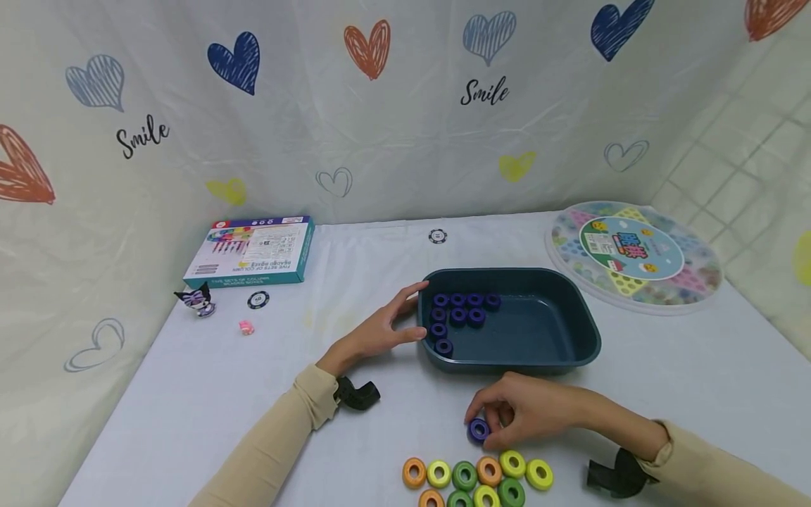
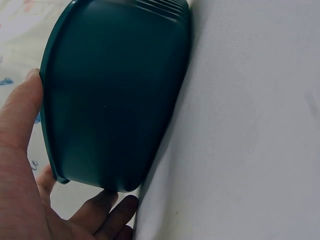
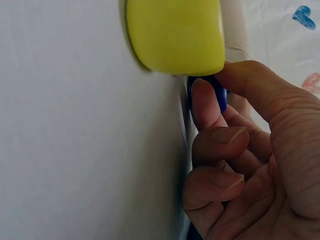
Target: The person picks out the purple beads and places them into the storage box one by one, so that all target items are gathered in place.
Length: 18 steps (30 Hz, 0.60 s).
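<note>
Between thumb and forefinger, my right hand [image 1: 532,405] pinches a dark purple ring bead [image 1: 478,430] low in front of the tray. In the right wrist view the bead [image 3: 222,95] looks deep blue, partly hidden by the fingertips and a yellow ring [image 3: 175,35]. My left hand [image 1: 376,331] rests against the left end of a dark teal tray [image 1: 586,338], thumb and fingers spread along it. The left wrist view shows its thumb at the rim and fingertips by the wall of the tray [image 2: 110,100]. Several purple beads [image 1: 457,316] lie inside, toward the tray's left side.
Orange, green and yellow rings [image 1: 464,476] lie near the front edge. A boxed set [image 1: 253,253], a small figurine [image 1: 198,301], a pink piece [image 1: 246,327] and a chip [image 1: 258,300] are at left. Another chip [image 1: 437,236] lies behind the tray, and a round game board [image 1: 633,257] at back right.
</note>
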### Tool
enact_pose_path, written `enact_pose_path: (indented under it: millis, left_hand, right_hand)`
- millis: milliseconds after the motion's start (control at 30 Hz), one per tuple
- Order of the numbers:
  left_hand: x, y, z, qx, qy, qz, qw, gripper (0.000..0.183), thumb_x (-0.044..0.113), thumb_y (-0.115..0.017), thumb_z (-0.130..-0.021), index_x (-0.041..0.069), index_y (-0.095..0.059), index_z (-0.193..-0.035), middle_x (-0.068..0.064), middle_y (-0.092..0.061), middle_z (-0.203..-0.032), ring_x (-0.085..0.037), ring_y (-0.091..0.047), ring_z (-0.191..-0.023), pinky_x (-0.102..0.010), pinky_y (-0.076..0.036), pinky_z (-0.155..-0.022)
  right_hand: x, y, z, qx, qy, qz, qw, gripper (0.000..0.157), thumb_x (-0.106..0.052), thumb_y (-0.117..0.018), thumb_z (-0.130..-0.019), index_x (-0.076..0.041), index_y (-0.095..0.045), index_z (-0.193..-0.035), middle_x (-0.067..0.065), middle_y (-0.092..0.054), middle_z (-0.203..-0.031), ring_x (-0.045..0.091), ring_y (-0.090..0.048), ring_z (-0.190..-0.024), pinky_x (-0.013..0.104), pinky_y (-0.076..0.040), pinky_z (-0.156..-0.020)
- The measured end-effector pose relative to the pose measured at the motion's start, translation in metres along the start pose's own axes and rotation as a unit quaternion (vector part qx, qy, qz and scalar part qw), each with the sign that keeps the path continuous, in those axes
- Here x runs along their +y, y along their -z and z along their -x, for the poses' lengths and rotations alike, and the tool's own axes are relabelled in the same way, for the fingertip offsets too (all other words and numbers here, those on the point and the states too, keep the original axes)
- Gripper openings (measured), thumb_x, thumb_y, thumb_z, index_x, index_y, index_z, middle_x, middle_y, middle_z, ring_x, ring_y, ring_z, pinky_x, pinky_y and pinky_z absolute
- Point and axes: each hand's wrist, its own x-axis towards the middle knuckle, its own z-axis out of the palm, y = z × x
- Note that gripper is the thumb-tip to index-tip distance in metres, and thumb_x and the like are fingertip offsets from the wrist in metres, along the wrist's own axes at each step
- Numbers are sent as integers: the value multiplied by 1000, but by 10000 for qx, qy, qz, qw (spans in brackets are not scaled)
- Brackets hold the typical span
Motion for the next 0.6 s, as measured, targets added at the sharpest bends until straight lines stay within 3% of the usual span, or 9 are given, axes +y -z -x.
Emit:
enact_pose_path:
  millis: [300,600]
  left_hand:
    - [0,0,0,23,3,-2,10000,79,57,-58,-78,39,-16,-142,8,-32,-141,-6,-30,-128,-46,-23,-102]
    - [0,0,0,16,104,-56,9999,78,58,-58,-78,42,-15,-141,8,-32,-141,-6,-29,-128,-47,-22,-102]
  right_hand:
    - [-16,8,5,3,65,142,9999,27,-32,-66,-82,-22,-61,-106,-15,-58,-71,-3,-46,-55,16,-38,-48]
    - [-34,28,15,341,225,364,9985,26,-30,-66,-83,-23,-60,-107,-14,-59,-72,-1,-45,-54,17,-38,-47]
